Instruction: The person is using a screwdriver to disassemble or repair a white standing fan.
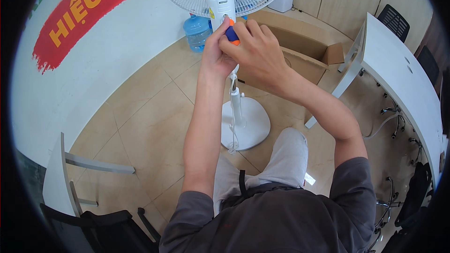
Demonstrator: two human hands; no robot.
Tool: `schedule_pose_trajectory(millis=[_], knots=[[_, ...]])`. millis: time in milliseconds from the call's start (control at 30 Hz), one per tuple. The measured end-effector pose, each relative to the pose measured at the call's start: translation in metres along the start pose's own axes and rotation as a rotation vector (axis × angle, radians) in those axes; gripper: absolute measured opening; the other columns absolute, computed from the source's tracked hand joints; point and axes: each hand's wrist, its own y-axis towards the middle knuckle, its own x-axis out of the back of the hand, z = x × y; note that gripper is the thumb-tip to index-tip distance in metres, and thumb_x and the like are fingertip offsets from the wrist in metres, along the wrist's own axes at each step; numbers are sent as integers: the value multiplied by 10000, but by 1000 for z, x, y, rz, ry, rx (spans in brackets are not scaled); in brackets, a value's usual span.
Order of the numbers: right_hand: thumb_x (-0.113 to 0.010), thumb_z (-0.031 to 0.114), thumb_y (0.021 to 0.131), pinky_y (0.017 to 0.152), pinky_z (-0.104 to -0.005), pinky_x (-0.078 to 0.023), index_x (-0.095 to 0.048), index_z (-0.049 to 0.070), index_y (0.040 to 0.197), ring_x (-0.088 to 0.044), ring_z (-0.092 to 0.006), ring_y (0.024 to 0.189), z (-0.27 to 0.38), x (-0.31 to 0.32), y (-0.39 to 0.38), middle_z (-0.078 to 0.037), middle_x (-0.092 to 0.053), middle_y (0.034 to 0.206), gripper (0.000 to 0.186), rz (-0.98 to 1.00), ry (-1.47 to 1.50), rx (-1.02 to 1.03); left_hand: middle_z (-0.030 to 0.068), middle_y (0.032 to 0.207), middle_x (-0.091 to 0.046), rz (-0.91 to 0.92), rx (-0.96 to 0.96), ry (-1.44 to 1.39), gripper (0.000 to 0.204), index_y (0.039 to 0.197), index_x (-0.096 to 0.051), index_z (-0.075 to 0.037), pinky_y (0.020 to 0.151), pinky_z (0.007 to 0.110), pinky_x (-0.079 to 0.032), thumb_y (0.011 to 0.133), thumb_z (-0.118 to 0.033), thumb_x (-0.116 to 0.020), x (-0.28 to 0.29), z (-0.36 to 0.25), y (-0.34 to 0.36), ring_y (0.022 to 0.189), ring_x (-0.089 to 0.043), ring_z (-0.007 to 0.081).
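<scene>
Your right hand (263,49) has its fingers round the orange-and-blue handle (232,34), long axis running up toward the fan neck (221,5); left hand (216,56) alongside, its hold I can't tell.

an open cardboard box (307,69) sits on the tiled floor (154,96); left of the box, a blue water jug (197,32); right of it, a white desk (404,77) and black mesh chair (393,21).
</scene>
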Motion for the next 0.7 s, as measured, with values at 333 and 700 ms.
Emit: schedule_pose_trajectory(millis=[333,700], knots=[[-673,257,778,473,-306,-437,-510,27,961,-577,-228,726,12,-13,-18,-103,-519,922,336,-118,176,-493,78,1062,-595,61,-53,-146,299,1121,-528,-36,873,328,-476,953,-280,-488,9,25,12,964,-589,183],[-626,48,712,441,-303,-452,-531,-3,927,-528,-245,673,12,-5,-4,-137,-456,842,241,-100,133,-272,61,970,-611,171,-103,-114,300,1090,-535,-44,807,325,-487,968,-302,-446,-8,23,-7,900,-602,175]])
